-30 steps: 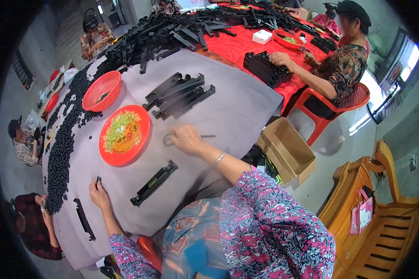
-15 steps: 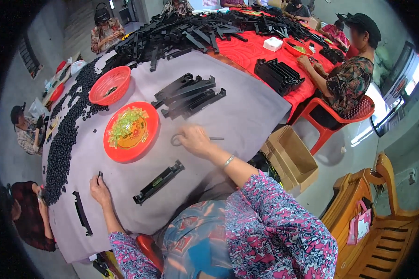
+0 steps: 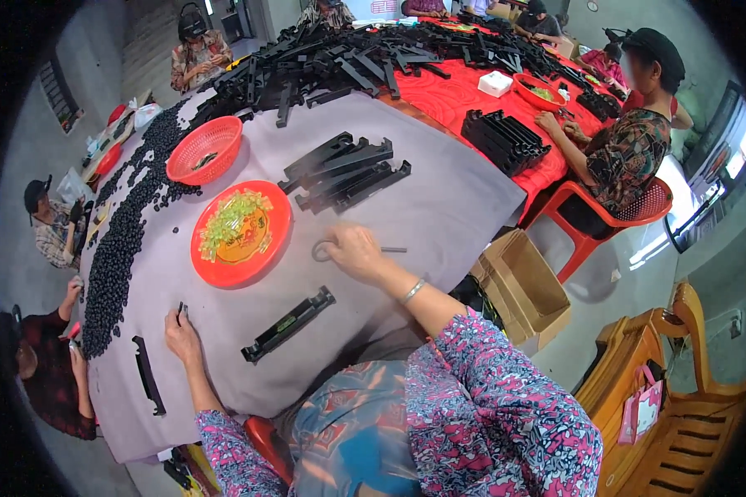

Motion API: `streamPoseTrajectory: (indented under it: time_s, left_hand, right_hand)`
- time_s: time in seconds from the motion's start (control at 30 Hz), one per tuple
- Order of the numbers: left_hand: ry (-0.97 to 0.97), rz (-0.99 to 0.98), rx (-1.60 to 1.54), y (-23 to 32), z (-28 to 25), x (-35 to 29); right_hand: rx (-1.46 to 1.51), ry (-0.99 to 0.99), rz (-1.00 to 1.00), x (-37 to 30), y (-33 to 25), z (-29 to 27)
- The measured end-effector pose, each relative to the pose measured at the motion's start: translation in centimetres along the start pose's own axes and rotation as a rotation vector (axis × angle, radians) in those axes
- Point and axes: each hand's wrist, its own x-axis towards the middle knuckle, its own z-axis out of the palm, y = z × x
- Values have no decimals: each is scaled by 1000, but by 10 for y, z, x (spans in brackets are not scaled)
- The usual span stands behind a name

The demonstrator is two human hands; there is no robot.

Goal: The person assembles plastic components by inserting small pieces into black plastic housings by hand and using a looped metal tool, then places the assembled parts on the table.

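Note:
My right hand (image 3: 356, 251) is closed around a grey metal rod with a ring at one end (image 3: 395, 249), low over the cloth. The ring shows to the left of the fingers, the straight end to the right. At the left, my left hand (image 3: 182, 338) pinches a small black piece (image 3: 182, 308). Between my hands and nearer to me lies a long black plastic strip part with a green inset (image 3: 288, 325). Another narrow black strip (image 3: 148, 377) rests left of my left hand. Beyond, a red plate (image 3: 215, 278) holds small translucent green pieces (image 3: 234, 219).
Several black strips (image 3: 348, 170) lie beyond my right hand. A red basket (image 3: 174, 166) stands near scattered small black parts (image 3: 112, 273). A large heap of black strips (image 3: 307, 62) covers the far side. Co-workers sit around; a cardboard box (image 3: 522, 290) stands at the right.
The whole view has shifted slightly. My hands keep nearly the same places and grips. At the lower left, a co-worker's second hand has come into view.

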Motion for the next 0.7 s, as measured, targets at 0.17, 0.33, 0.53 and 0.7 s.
streamPoseTrajectory:
  time_s: [0.17, 0.33, 0.53, 0.7]
  left_hand:
    - [11, 10, -7, 2, 0, 0]
    - [87, 30, -27, -1, -1, -2]
    - [253, 18, -63, 8, -2, -1]
    - [303, 52, -13, 12, -6, -1]
  right_hand:
    - [-18, -10, 10, -1, 1, 0]
    - [-7, 27, 0, -3, 1, 3]
    - [-5, 42, 9, -3, 3, 1]
    - [-29, 23, 20, -1, 0, 0]
